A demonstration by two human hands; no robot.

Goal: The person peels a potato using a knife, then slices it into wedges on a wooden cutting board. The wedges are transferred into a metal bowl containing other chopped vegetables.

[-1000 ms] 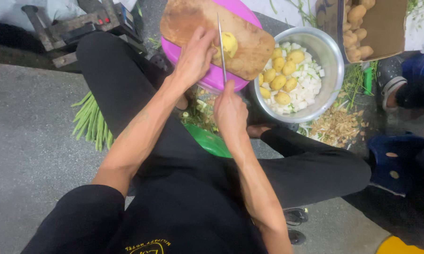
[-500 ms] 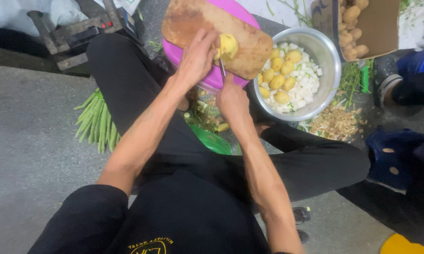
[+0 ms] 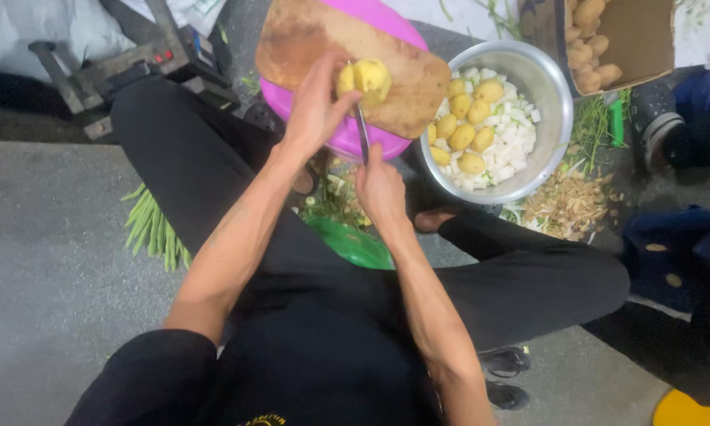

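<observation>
A peeled yellow potato lies on a round wooden cutting board that rests on an upturned pink basin. My left hand presses the potato down from the left. My right hand grips the handle of a knife, whose blade stands upright through the potato and has split it into two pieces.
A steel bowl of peeled potatoes and white cubes stands right of the board. A cardboard box of unpeeled potatoes sits beyond it. Peelings, green stalks, a green bag, a metal frame. Another person's legs are at right.
The knife has come down from above the board into the potato. My left hand shifted to hold the potato while the blade cut through it.
</observation>
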